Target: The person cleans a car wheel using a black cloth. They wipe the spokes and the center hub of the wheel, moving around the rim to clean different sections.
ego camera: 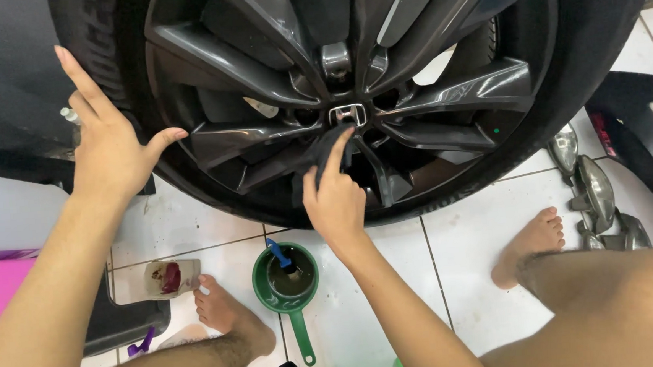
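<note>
Pressing a dark cloth (323, 154) against the wheel (351, 90) hub, right hand (335, 198) pinches it, index extended. Left hand (109, 141), fingers spread, braces on the tire's (599, 34) left edge. Green dipper (287, 282) sits near.

The floor (469, 250) is laid with white square tiles and dark grout lines. A tyre (602, 72) with a dark alloy wheel stands upright on it. Just below the wheel sits a green scoop (288, 286) with a long handle, holding dark liquid and a blue-handled brush (279, 254). To the left lies a small clear container (168, 279) with red contents, beside a dark mat (122, 324). Two bare feet rest on the tiles. At the right edge lie chrome parts (595, 188).
</note>
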